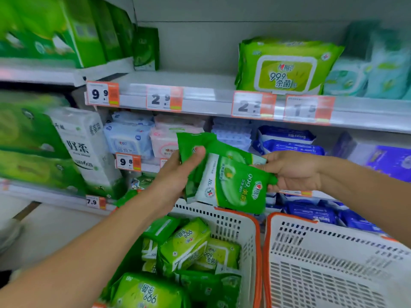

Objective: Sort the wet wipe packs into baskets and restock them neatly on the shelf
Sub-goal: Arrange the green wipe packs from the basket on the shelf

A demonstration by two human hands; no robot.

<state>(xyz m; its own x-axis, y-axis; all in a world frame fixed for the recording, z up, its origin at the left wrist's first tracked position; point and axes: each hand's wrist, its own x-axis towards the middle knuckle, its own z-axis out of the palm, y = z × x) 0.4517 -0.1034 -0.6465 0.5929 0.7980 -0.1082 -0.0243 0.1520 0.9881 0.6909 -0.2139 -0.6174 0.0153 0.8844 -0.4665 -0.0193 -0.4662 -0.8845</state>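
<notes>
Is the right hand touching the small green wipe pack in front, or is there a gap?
Touching. In the head view the right hand pinches the corner of the small green wipe pack between its curled fingers.

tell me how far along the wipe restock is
Early to midway, it seems. Done: one large lime pack already stands on the upper shelf. In hand: the left hand and right hand hold small green packs over the baskets. Left: the left basket is still full of packs; the right basket shows none.
</notes>
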